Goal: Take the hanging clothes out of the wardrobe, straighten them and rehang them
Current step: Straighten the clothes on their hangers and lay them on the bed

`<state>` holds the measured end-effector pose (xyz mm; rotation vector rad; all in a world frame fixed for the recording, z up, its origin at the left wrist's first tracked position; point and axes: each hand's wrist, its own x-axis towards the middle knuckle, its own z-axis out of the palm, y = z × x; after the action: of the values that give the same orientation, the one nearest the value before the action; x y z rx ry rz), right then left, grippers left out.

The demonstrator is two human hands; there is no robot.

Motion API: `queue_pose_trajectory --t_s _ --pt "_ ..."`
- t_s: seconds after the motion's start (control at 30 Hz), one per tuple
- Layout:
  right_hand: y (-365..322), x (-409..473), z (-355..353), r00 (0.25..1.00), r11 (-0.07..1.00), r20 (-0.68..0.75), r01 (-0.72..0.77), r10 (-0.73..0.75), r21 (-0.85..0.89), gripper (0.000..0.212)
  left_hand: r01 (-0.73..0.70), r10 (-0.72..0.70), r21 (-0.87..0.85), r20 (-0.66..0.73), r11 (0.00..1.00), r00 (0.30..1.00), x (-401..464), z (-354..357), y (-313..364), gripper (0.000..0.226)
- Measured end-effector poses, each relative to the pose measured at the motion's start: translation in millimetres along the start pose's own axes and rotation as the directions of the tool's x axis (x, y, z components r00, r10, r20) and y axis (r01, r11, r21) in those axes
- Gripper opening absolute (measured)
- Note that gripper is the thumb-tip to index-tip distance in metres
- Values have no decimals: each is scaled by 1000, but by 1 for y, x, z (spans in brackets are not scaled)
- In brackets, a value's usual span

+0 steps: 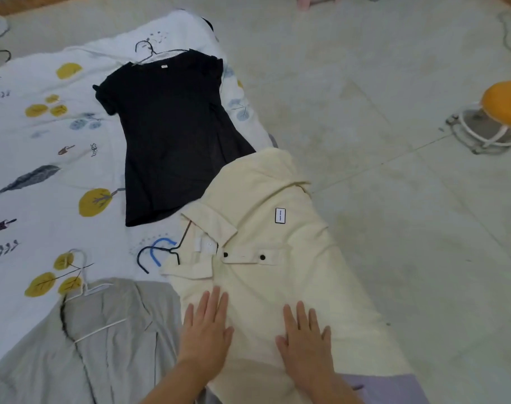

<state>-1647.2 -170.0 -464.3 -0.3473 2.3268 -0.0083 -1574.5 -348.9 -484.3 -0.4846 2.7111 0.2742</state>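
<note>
A pale tiled floor [394, 199] fills the right of the view, and a white sheet [30, 170] printed with yellow leaves is spread over its left half as a clean working surface; the clothes are laid on the sheet and not on the bare tiles, presumably so that they can be smoothed flat. Near the sheet's lower left corner a grey garment [108, 345] is laid out on a white hanger [85, 290], its hook pointing up the sheet; it appears still crumpled, though that part of the view is distorted. At the sheet's upper right corner a black T-shirt [166, 135] lies flat on a wire hanger [149, 51], seemingly dealt with already and set aside. Below it, at the sheet's right edge, a dark hanger [158, 255] with a blue hook beside it is seen at the collar of a cream shirt [265, 246], which lies partly over the edge onto the floor. The left hand [206, 328] and the right hand [305, 336] are both pressed flat on the shirt's lower body, fingers straight, set apart, gripping nothing; the fabric is judged to be undergoing smoothing before rehanging. Well to the right, an orange stool [501, 112] stands on the floor.
</note>
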Motion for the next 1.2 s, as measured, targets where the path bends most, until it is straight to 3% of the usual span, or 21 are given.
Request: queue_pose_trajectory --t_s 0.07,0.2,0.33,0.6,0.8,1.2 --pt "4 2 -3 999 999 -1 51 -51 0 66 -6 0 29 197 1000 980 1 -11 4 64" --pt "7 -10 -26 991 997 104 77 -79 20 57 15 -69 155 347 988 935 6 -44 16 60" --pt "13 -40 -60 991 993 73 116 -116 0 37 40 -63 77 328 996 942 -10 -83 27 35" --pt "36 -124 -117 974 972 33 225 -223 -70 43 114 -84 -98 269 989 960 -96 -137 54 43" --pt "54 -182 -148 948 931 71 317 -309 -181 42 259 -188 -239 284 936 940 -172 -168 72 44" --pt "34 -292 -161 847 736 114 510 -519 -446 40 460 -399 -406 229 790 888 -351 -191 70 43"
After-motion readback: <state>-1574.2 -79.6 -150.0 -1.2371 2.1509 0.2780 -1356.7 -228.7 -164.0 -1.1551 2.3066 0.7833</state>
